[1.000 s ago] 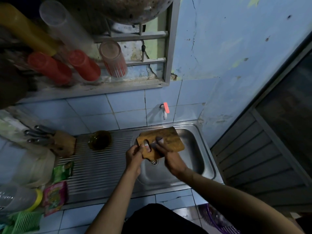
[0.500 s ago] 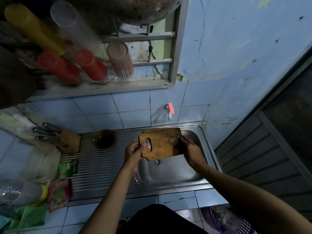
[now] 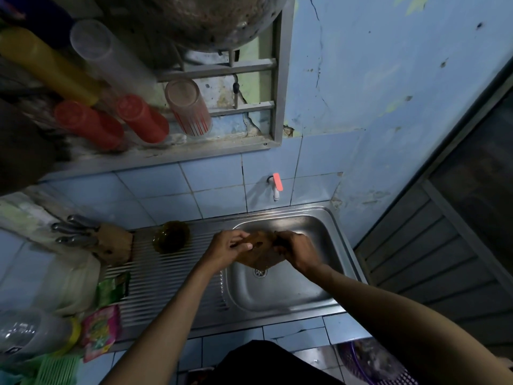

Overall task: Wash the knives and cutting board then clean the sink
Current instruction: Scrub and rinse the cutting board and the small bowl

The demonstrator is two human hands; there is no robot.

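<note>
While I hold the cutting board over the sink at the centre of the frame, my left hand grips its left end with the fingers curled over the top face, and my right hand grips its right end, fingers wrapped round the edge. It looks blurred and sits between my two hands, its lower corner just above the drain; I cannot tell how far it tilts. Above the basin, a white tap with a red handle juts from the blue tiled wall. To the left of my hands, on the ribbed draining surface, a dark round bowl stands near the back edge. Further left, a wooden knife block leans with several metal knife handles sticking out toward the left edge of the frame. Below it lie a green sachet and a pink sachet, and a clear plastic jar with a yellow lid lies at lower left. On the window ledge at upper left stand two red cups and a glass with red stripes
</note>
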